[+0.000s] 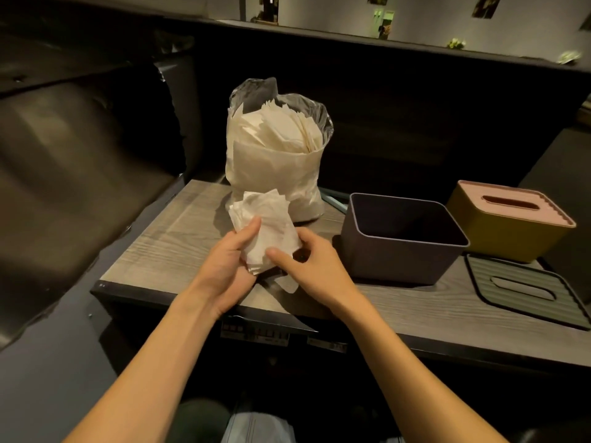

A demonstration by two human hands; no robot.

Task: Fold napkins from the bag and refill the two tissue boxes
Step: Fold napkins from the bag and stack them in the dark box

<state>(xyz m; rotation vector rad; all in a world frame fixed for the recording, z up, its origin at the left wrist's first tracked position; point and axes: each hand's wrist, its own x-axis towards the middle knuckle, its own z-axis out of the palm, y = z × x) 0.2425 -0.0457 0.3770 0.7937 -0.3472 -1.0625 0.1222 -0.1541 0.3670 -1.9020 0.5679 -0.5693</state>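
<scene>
A clear plastic bag [275, 148] stuffed with white napkins stands upright at the back of the wooden table. In front of it, my left hand [228, 266] and my right hand [307, 260] both grip one stack of white napkins [267, 223], thumbs on top, just above the tabletop. To the right sits a dark purple tissue box [399, 260], open and empty. Its dark ridged lid [524, 290] lies flat on the table further right. A yellow tissue box [508, 228] with a pink slotted lid on it stands behind that.
The grey wood-grain table [166, 244] has its front edge near me and its left edge beside a dark padded seat [64, 187]. A dark partition wall rises behind the bag.
</scene>
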